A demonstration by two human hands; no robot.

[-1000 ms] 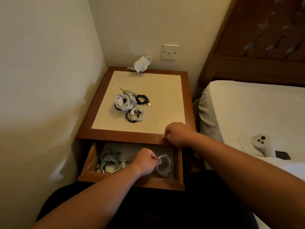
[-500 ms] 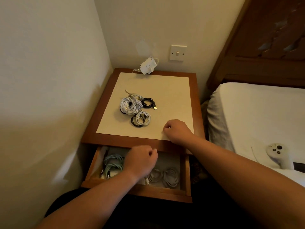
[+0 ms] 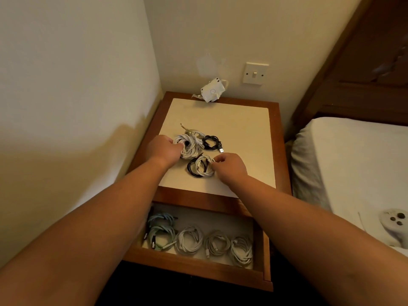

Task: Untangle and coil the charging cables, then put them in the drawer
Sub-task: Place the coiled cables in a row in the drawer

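Observation:
Coiled cables lie on the nightstand top (image 3: pixel 242 133). My left hand (image 3: pixel 162 149) grips the left edge of a large white coil (image 3: pixel 191 146). My right hand (image 3: pixel 229 165) pinches the right edge of a white coil (image 3: pixel 204 167) that lies on a black coil (image 3: pixel 191 168). A small black coil with a USB plug (image 3: pixel 212 142) sits behind them, and a thin pale cable (image 3: pixel 191 130) lies at the back. Below, the open drawer (image 3: pixel 198 265) holds several coils: greenish ones (image 3: pixel 161 233) at the left, white ones (image 3: pixel 217 242) to the right.
A white charger block (image 3: pixel 212 91) leans on the wall at the nightstand's back edge, under a wall switch (image 3: pixel 255 73). A wall stands close on the left. The bed (image 3: pixel 353 164) lies to the right with a white controller (image 3: pixel 395 224) on it.
My left hand has left the drawer and reached up to the large white coil. My right hand has moved from the nightstand's front edge to the white-and-black coil pair.

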